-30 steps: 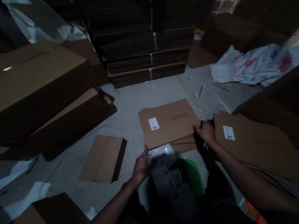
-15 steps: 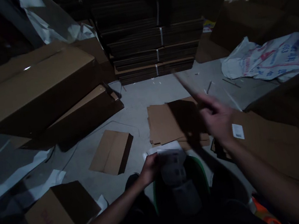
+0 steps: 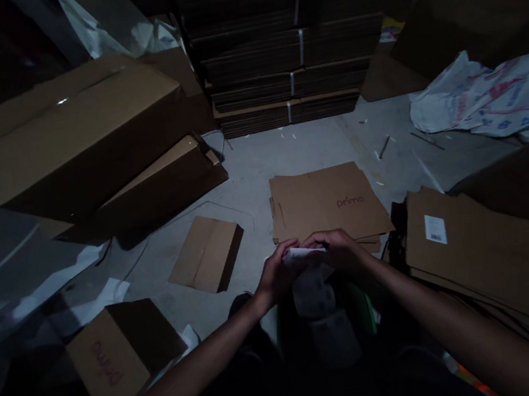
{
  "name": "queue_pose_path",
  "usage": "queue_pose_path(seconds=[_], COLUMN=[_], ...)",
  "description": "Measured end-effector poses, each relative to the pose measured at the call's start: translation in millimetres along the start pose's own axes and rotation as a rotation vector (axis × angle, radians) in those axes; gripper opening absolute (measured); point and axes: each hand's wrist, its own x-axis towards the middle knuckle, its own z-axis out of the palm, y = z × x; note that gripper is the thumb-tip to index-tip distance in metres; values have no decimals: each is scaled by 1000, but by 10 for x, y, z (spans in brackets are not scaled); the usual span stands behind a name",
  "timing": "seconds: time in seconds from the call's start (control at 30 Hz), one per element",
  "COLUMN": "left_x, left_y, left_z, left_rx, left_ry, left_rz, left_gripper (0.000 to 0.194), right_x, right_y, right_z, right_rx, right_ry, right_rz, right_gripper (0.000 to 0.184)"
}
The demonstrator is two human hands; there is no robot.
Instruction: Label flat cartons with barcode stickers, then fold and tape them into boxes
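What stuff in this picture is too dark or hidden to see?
- Head view: the print on the label strip is too small and dim to read.
- The left hand and right hand cover the strip's top end.
- The green bin is mostly hidden by the strip and the arms.
- The strapped cardboard stacks fade into darkness at the top.

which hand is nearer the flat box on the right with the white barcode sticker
Right. The right hand is at the label strip in the middle, a gap left of the stickered flat box; the left hand lies farther left, beyond the right one.
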Motion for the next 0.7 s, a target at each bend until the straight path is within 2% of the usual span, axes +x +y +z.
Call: queue_pose_path(seconds=[0.07, 0.13, 0.17, 0.3, 0.4, 0.43, 0.5, 0.53, 0.63, 0.7], left_x=[39, 74, 87, 85, 60, 57, 66, 75, 100, 89], left_y=[44, 26, -3, -126, -111, -88, -42, -29, -57, -120], left_z=[4, 17, 28, 76, 74, 63, 40, 31, 27, 37], left_rx=[4, 26, 44, 29, -43, -33, 16, 40, 128, 242], left_ry=[34, 19, 12, -33, -43, -22, 16, 12, -85, -160], left_rz=[49, 52, 36, -16, -2, 16, 67, 92, 75, 0], left_gripper=[49, 32, 30, 39, 32, 31, 49, 52, 28, 41], right_x=[17, 25, 23, -7, -10, -2, 28, 46, 102, 148], right_y=[12, 36, 45, 30, -4, -14, -37, -51, -96, -95], right_z=[35, 53, 52, 13, 24, 39, 60, 54, -94, -290], right_rx=[-3, -79, -141, -381, -475, -497, -516, -514, -457, -355], right_ry=[-6, 4, 19, 105, 103, 96, 85, 74, -6, -16], right_rz=[-10, -72, -112, -237, -262, -267, -267, -261, -203, -136], right_gripper=[19, 17, 17, 13, 12, 12, 12, 13, 13, 12])
